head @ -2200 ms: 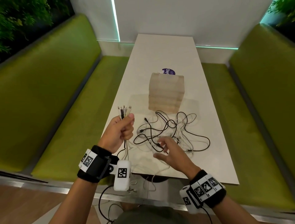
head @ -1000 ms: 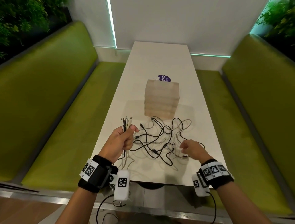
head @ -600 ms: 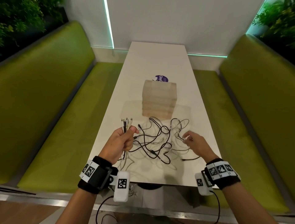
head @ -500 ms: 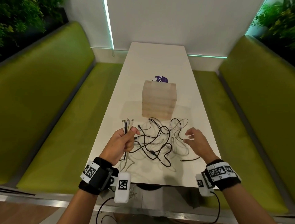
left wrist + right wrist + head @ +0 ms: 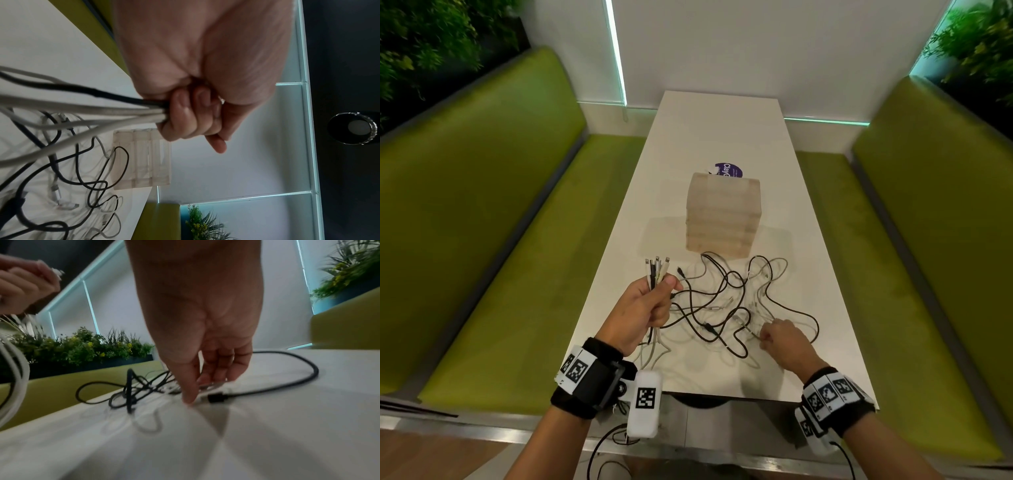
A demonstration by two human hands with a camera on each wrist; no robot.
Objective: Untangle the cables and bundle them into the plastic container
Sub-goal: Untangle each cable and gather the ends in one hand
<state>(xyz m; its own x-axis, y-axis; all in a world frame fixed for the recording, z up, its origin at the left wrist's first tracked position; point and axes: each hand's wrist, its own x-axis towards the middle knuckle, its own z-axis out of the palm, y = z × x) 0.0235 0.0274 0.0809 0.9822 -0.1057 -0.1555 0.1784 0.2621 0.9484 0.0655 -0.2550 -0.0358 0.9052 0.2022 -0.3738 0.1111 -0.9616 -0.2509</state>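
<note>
My left hand (image 5: 654,303) is raised over the table's left edge and grips a bundle of white and black cables, whose plugs (image 5: 656,269) stick up above the fist. In the left wrist view the curled fingers (image 5: 185,120) close round those cords. A loose tangle of black and white cables (image 5: 726,301) lies on the white table (image 5: 722,130). My right hand (image 5: 768,334) is down at the tangle's near right side; thumb and fingers (image 5: 202,389) pinch a thin white cable beside a black plug (image 5: 216,398). The translucent plastic container (image 5: 723,214) stands just beyond the tangle.
A purple round sticker (image 5: 727,169) lies behind the container. Green benches (image 5: 500,222) run along both sides of the narrow table, with plants behind their backs. The table's near edge (image 5: 722,394) is just in front of my wrists, with a cord hanging below it.
My right hand has drawn back from the tangle's far right toward the near edge, and its spread fingers have curled down onto a white cable. The left hand keeps its bundle, hardly moved.
</note>
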